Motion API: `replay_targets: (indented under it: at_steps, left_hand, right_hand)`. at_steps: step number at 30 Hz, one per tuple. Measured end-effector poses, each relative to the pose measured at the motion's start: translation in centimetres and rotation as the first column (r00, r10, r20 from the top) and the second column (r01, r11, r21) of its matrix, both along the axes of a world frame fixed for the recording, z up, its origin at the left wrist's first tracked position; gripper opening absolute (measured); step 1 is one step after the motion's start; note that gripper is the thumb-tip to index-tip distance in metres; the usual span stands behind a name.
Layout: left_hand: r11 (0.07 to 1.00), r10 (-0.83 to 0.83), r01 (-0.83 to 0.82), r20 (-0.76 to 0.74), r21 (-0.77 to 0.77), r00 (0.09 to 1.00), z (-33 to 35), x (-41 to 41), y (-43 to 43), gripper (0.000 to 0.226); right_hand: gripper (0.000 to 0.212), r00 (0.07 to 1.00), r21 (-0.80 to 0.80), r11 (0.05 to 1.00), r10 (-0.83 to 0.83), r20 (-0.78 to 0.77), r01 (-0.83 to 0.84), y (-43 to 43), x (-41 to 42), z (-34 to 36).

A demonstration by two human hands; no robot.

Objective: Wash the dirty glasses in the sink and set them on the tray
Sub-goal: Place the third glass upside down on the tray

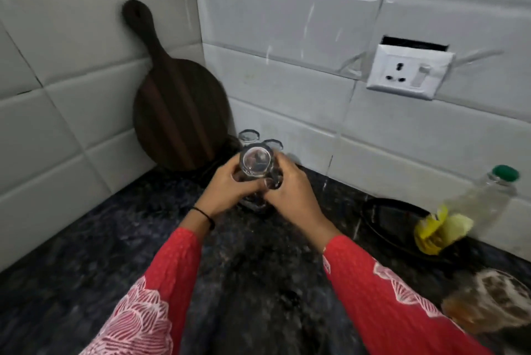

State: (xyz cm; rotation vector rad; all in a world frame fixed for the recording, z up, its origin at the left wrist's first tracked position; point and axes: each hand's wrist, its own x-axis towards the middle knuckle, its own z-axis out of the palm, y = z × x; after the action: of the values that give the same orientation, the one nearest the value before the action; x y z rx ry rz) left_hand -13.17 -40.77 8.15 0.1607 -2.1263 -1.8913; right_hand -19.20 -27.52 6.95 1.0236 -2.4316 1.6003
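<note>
Held glass: we see a clear glass (255,164) at the centre of the view, tipped so that one round end faces us. Blur keeps us from telling whether that end is mouth or base. It is held above the tabletop (120,239), close to the corner of the walls.
Left hand: our left hand (225,188) comes in from 7 o'clock. Its grip is clamped on the left side of the glass, fingers curled round it.
Right hand: our right hand (291,192) comes in from 5 o'clock. Its grip is clamped on the right side of the same glass, with the thumb across the near wall.
Other glasses: two glasses (249,136) stand just behind the held one, at 12 o'clock from it and close beside each other. The right fingers partly hide one of them. We cannot tell what they stand on.
Cutting board: a dark round wooden cutting board (178,113) leans upright in the wall corner at 10 o'clock, handle up.
Socket: a white socket (408,71) with a switch sits on the tiled wall (287,24) at 2 o'clock.
Bottle: a clear bottle (485,199) with a green cap and a yellow label stands at 3 o'clock, near the wall.
Dark dish: a shallow dark dish (393,219) lies on the tabletop between our right hand and the bottle.
Lower right: a blurred brownish thing (488,305) sits at 4 o'clock, and we cannot tell what it is.
Sleeves: red sleeves (382,291) with a white pattern cover both forearms, and a black band (205,215) circles the left wrist.
</note>
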Motion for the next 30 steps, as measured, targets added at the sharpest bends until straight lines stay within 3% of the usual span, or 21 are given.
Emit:
replay_targets:
  at_steps: [5,14,21,26,30]
  left_hand:
    - [0.969,0.111,-0.141,0.154,0.204,0.982,-2.5,-3.9,-6.5,0.050]
    - [0.939,0.183,-0.241,0.234,0.247,0.955,-8.8,-6.8,-9.0,0.043]
    - [0.926,0.199,-0.266,0.251,0.268,0.947,-10.2,-7.1,-8.8,0.045]
    - [0.918,0.329,-0.366,0.221,0.154,0.918,-9.3,-7.2,-7.5,0.045]
    - [0.857,0.514,-0.515,0.039,0.010,0.857,-6.5,-5.3,-4.3,0.036]
  right_hand:
    - [0.058,0.990,-0.006,0.999,-0.034,0.135,0.035,-6.8,-5.2,-2.1]
    - [0.051,0.957,0.046,0.990,-0.143,0.251,0.136,-11.2,-8.6,-8.6]
    - [0.055,0.955,0.040,0.994,-0.113,0.273,0.106,-11.6,-8.6,-10.0]
    - [0.064,0.934,0.076,0.992,-0.124,0.335,0.105,-11.1,-7.8,-9.7]
    - [0.054,0.916,-0.017,0.992,-0.110,0.387,0.126,-7.9,-4.3,-6.6]
